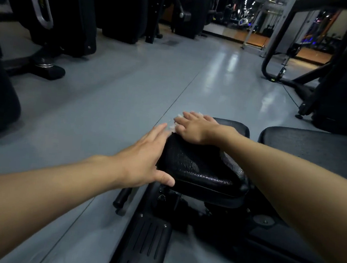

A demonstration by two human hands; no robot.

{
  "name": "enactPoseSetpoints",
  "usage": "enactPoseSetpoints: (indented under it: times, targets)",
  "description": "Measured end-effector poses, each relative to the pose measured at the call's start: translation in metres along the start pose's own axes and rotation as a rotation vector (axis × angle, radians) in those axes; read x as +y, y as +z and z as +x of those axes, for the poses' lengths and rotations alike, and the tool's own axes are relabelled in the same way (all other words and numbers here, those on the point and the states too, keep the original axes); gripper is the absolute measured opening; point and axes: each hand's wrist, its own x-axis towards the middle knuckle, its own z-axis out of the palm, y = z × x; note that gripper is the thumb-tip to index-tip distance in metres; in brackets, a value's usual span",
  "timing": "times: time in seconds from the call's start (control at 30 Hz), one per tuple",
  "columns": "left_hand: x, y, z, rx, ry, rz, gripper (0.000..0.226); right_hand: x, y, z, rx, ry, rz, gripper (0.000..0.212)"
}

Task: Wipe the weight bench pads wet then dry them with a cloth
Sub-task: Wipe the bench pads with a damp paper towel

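"Since the ribbed footplate (148,244) lies low on the near side of my left grip (145,160), that is where a slip would send me. That grip is spread flat against the left flank of the small pad (203,167), thumb along its front edge, holding nothing, only bracing."

"What would make it slip?"

"Between my two grips the pad's skin looks glossy and crinkled. Whether the shine is water I cannot tell. If it is, a flat palm has little purchase, and less if the pad pivots on its mount."

"And the cloth?"

"Beyond that, my right grip (193,129) presses the white cloth (177,117) onto the pad's far tip with straight fingers. Most of it is hidden under my palm, and only scraps show past the fingertips, at the edge. It is pressed, not pinched, so an outward stroke could push it off onto the floor (107,104) beyond, and it would come back dirty."

"Anything farther out?"

"Just behind that grip sits a second pad (239,125), and to its right a long pad (313,147), well apart from the cloth. I judge both still need doing. The danger is leaving one wet, or skipping the gap between them."
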Motion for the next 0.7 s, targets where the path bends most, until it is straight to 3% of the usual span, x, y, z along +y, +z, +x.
enactPoseSetpoints:
  times: [0.1, 0.3, 0.43, 0.63, 0.7]
  targets:
    - [-0.001, -0.001, -0.001, -0.084, 0.035, 0.004, 0.100, 0.014, 0.002, 0.007, -0.028, 0.027, 0.022, 0.055]
    - [-0.004, -0.003, 0.002, -0.088, 0.045, -0.004, 0.101, 0.088, 0.005, -0.022, -0.010, 0.250, 0.044, 0.066]
    - [-0.004, -0.004, 0.004, -0.059, 0.052, 0.001, 0.100, 0.078, 0.008, -0.027, 0.011, 0.355, -0.010, 0.062]
    - [-0.005, 0.001, 0.004, 0.043, -0.007, -0.036, 0.084, -0.031, 0.015, -0.021, 0.023, 0.086, -0.065, 0.065]
    - [-0.006, 0.003, 0.001, 0.081, -0.045, -0.051, 0.080, -0.038, 0.019, -0.022, 0.022, 0.026, -0.040, 0.062]
